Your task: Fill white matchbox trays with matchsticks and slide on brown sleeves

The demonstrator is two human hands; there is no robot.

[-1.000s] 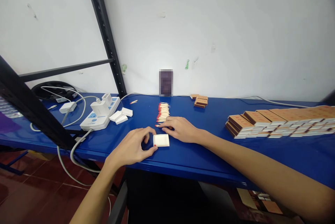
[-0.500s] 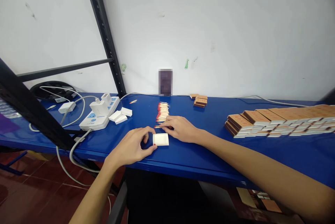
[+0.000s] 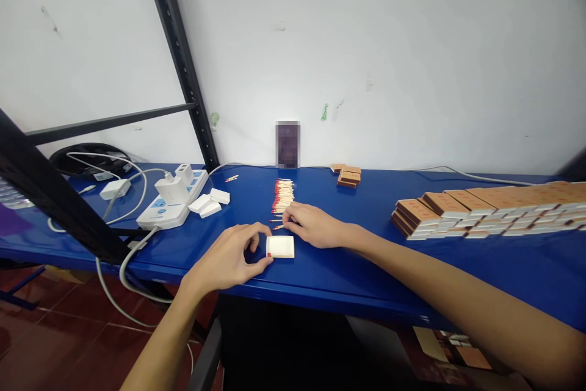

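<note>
The left hand (image 3: 233,255) has its grip clamped on the left end of a white tray (image 3: 281,247). The right hand (image 3: 312,225) has its grip nearly closed at a match (image 3: 279,227), though whether it pinches I cannot tell; the match pile (image 3: 284,196) lies just beyond that grip, stacked matchboxes (image 3: 485,207) well to its right.

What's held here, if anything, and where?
Left hand: open white rectangular tray, by its left end. Right hand: red-tipped wooden match, at its pale end; grip unclear.
</note>
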